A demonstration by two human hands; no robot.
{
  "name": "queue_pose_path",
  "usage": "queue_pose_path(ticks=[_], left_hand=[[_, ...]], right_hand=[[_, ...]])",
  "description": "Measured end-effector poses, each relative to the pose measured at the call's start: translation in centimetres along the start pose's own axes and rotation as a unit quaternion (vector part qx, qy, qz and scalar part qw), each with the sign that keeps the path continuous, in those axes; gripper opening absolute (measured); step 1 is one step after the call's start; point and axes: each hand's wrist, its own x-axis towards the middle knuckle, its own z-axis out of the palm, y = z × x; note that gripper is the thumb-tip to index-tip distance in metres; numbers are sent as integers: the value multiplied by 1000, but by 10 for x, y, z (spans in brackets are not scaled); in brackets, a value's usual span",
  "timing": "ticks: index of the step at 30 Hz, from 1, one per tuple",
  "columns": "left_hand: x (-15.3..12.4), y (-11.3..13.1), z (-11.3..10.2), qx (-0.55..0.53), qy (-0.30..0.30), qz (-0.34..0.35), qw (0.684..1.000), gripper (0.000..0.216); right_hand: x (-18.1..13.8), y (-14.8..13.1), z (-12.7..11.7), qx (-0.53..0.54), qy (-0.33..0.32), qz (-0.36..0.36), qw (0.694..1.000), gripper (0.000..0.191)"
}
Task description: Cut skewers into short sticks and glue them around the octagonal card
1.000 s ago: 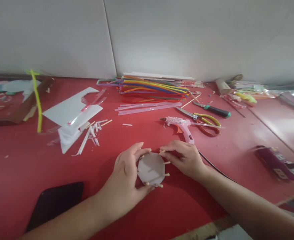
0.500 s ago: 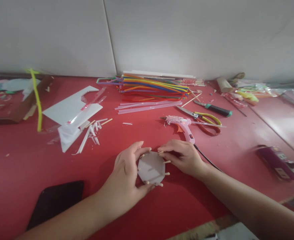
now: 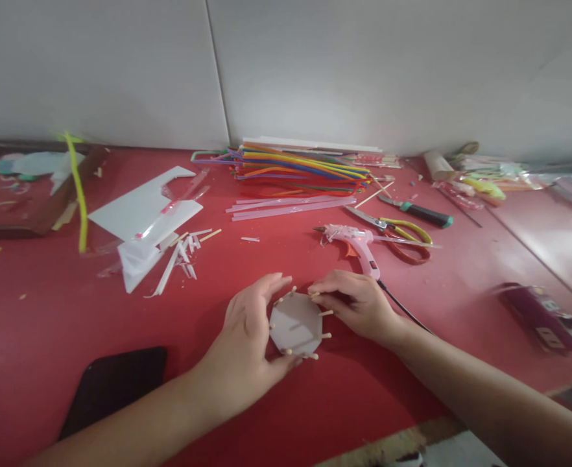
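A small grey hexagon piece (image 3: 296, 324) with short wooden sticks poking out round its edge sits on the red table (image 3: 47, 311). My left hand (image 3: 245, 340) cups its left side, thumb under the near edge, fingers curled over the far edge. My right hand (image 3: 357, 305) pinches a wooden stick (image 3: 315, 295) at the hexagon's upper right corner. Just behind my right hand lies a pink glue gun (image 3: 357, 243), its black cord running past my right wrist.
A bundle of coloured straws (image 3: 300, 170) and clear glue sticks (image 3: 290, 207) lie at the back. Yellow-handled scissors (image 3: 403, 233) and a green-handled tool (image 3: 419, 213) lie right of the gun. White foam scraps (image 3: 144, 220) lie left, a black phone (image 3: 113, 389) near left, a purple box (image 3: 541, 318) right.
The hands and hexagon hold almost the same place; my left fingers have shifted slightly along the far edge. The view has drifted a little.
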Motion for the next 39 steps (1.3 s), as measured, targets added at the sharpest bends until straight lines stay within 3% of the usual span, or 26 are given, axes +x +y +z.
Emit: queue_pose_path(ticks=[11, 16, 26, 39], left_hand=[[0, 0, 0, 9, 5, 2, 1000, 87], [0, -1, -1, 17, 2, 2, 1000, 86], [1, 0, -2, 29, 8, 19, 999, 89], [1, 0, -3, 42, -1, 22, 999, 80]], right_hand=[[1, 0, -1, 7, -4, 12, 1000, 16], [1, -4, -9, 20, -33, 3, 999, 27], [2, -4, -6, 25, 10, -53, 998, 34], [-1, -2, -4, 10, 34, -12, 999, 13]])
